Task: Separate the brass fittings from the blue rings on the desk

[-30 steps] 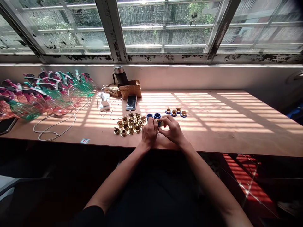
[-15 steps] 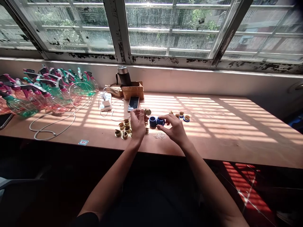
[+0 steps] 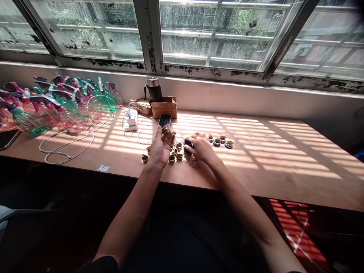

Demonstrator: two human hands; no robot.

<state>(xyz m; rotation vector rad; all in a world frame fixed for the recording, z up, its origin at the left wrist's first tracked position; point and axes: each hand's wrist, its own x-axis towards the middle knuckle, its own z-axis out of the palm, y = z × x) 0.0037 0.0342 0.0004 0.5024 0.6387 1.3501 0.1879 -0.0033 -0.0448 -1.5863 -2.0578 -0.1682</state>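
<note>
My left hand (image 3: 160, 150) is turned palm up above the table, its thumb and fingers around a gold-coloured round metal piece (image 3: 166, 131). Below and beside it stand several similar gold pieces (image 3: 179, 157), some partly hidden by the hand. My right hand (image 3: 202, 147) is closed on blue rings (image 3: 187, 145), its fingers covering much of them; whether it grips one ring or more I cannot tell. Thin curved wires (image 3: 196, 164) lie just in front of it. To its right, several gold pieces sit on blue rings (image 3: 228, 145).
Behind my left hand lie a phone (image 3: 165, 120) and a cardboard box (image 3: 167, 108) with a black flask (image 3: 154, 91). A white power strip (image 3: 131, 120) and a looped cable (image 3: 66, 132) are to the left, near many spray bottles (image 3: 68, 102). A number tag (image 3: 103, 168) marks the front edge.
My right hand has moved left over the standing blue rings, bringing the blue ring it held there. My left hand has rolled palm up with the gold piece. The view has shifted slightly.
</note>
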